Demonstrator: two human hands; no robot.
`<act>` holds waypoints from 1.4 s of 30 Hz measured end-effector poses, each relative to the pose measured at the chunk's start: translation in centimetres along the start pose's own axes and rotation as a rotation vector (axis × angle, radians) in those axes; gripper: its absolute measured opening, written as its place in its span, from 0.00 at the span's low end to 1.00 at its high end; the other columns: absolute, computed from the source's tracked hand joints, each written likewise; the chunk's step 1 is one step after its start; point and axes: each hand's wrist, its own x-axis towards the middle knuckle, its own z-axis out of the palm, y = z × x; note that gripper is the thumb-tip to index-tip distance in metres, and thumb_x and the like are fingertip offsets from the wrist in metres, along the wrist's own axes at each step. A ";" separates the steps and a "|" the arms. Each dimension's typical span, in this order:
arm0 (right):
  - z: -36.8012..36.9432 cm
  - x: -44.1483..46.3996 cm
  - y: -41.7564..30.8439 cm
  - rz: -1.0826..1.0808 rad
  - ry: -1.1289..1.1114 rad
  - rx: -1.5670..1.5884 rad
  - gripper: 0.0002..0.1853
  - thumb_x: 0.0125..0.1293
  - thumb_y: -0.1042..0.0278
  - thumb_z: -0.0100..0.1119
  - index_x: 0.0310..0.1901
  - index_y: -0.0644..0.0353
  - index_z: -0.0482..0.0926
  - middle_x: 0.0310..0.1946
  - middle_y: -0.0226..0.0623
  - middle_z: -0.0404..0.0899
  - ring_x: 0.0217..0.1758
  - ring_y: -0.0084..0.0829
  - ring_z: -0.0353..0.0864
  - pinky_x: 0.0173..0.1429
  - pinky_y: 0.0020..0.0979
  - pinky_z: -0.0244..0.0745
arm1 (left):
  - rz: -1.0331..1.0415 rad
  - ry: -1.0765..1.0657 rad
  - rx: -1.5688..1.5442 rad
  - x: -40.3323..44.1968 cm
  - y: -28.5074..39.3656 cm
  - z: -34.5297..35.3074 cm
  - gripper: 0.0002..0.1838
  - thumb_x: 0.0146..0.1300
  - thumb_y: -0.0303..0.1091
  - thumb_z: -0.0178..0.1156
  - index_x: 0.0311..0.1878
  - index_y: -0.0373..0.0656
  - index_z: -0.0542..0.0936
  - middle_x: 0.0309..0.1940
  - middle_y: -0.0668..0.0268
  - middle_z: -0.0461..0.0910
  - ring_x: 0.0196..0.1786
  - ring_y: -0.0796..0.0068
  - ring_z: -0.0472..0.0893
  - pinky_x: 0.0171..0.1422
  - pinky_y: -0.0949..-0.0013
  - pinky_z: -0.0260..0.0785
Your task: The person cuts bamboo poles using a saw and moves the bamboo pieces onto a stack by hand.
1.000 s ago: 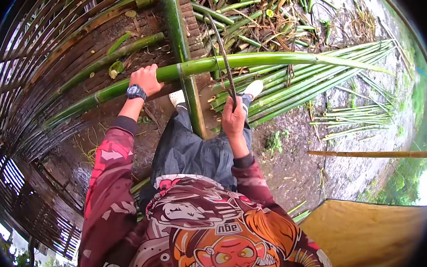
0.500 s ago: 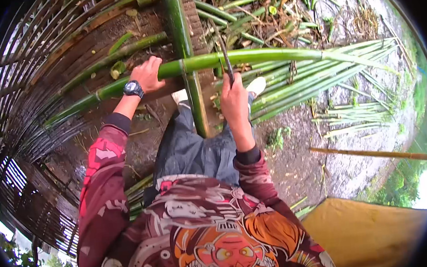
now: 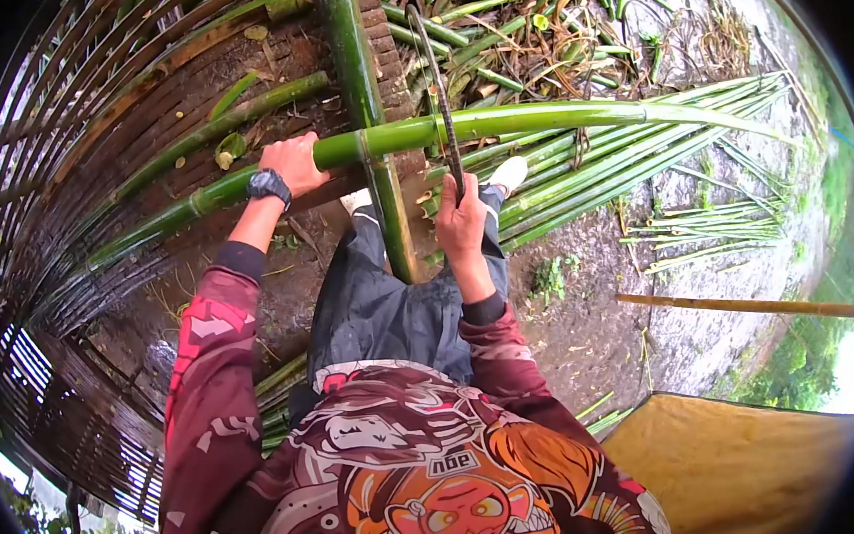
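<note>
A long green bamboo pole (image 3: 536,116) runs sideways in front of me, resting across an upright-running thick bamboo beam (image 3: 356,62). My left hand (image 3: 294,165), with a watch on the wrist, is closed around the pole just left of the beam. My right hand (image 3: 460,226) grips the handle end of a curved saw (image 3: 441,90) with a narrow dark blade. The blade crosses the pole a little right of the beam, and its tip points away from me. How deep the blade sits in the pole, I cannot tell.
Cut bamboo poles (image 3: 581,190) lie in a bundle at the right, with shorter pieces (image 3: 710,233) below them. Leaves and offcuts (image 3: 530,48) are heaped beyond the beam. Slatted bamboo (image 3: 50,186) curves at the left. A yellowish tarp (image 3: 733,464) hangs at the lower right.
My right hand has moved slightly left and toward my body with the saw, and more of the blade shows. My left hand keeps its grip; the view has shifted a little.
</note>
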 end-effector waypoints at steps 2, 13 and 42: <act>-1.1 0.3 -2.2 0.061 0.002 -0.004 0.13 0.83 0.59 0.52 0.45 0.62 0.73 0.23 0.50 0.74 0.26 0.53 0.78 0.31 0.46 0.68 | 0.012 0.004 0.007 0.2 0.1 0.1 0.26 0.51 0.51 0.70 0.48 0.45 0.80 0.42 0.52 0.89 0.45 0.47 0.88 0.51 0.46 0.82; -6.2 -0.7 -7.4 0.209 -0.136 -0.326 0.13 0.81 0.62 0.52 0.54 0.63 0.79 0.38 0.60 0.83 0.39 0.61 0.83 0.36 0.48 0.75 | 0.008 0.013 0.028 -0.2 -0.1 1.3 0.28 0.50 0.52 0.73 0.51 0.48 0.79 0.44 0.54 0.88 0.45 0.48 0.88 0.49 0.47 0.82; -11.1 -4.7 -12.9 0.221 -0.132 -0.124 0.11 0.81 0.65 0.50 0.53 0.62 0.78 0.31 0.60 0.81 0.35 0.63 0.82 0.34 0.51 0.74 | 0.005 0.023 -0.029 -0.1 -0.1 0.6 0.23 0.54 0.48 0.68 0.47 0.44 0.78 0.45 0.54 0.88 0.47 0.49 0.88 0.50 0.46 0.81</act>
